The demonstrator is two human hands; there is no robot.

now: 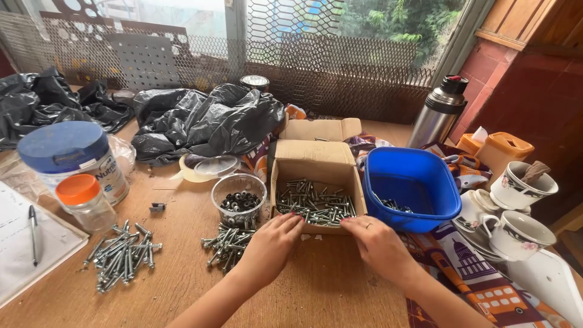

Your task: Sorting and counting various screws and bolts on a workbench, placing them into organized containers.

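Observation:
An open cardboard box (316, 159) full of silver screws stands in the middle of the wooden table. My left hand (271, 244) rests on its near left corner, fingers curled against the front wall. My right hand (378, 244) touches the near right corner of the same box, fingers spread slightly, a ring on one finger. Neither hand holds anything. A small pile of screws (225, 242) lies just left of my left hand, below a clear round tub of dark washers (239, 197).
A blue plastic bowl (419, 197) with a few screws sits right of the box. A second screw pile (121, 255), an orange-lidded jar (85, 201), a blue-lidded tin (71, 157) and a notepad with pen (33, 234) lie left. Cups (520, 234), a flask (438, 112) and black bags (206, 118) surround.

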